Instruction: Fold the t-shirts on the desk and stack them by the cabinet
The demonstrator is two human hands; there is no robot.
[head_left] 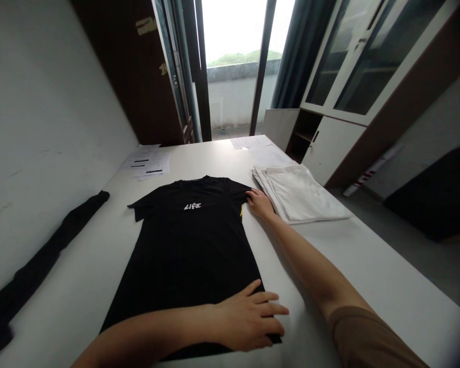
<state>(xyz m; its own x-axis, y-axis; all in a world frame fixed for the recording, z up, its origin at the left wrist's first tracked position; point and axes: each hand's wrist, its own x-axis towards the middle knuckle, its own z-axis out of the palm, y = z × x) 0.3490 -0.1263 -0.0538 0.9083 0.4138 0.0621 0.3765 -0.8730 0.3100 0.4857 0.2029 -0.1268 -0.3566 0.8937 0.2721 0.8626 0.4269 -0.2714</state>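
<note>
A black T-shirt lies spread out on the white table, collar away from me, with small white lettering on its chest that reads upside down from here. My left hand reaches across the lower part of the shirt. Its fingers are spread flat over the right edge near the hem, the tips past the cloth. Farther up, my right hand is at the end of the right sleeve, its fingers closed on the cuff; the thumb is hard to make out. A bit of yellow shows beneath that sleeve.
Folded white cloth lies right of the shirt, close to my right hand. A long dark cloth runs along the left side by the wall. Printed papers are at the far left, more sheets at the far end. Cabinets stand beyond.
</note>
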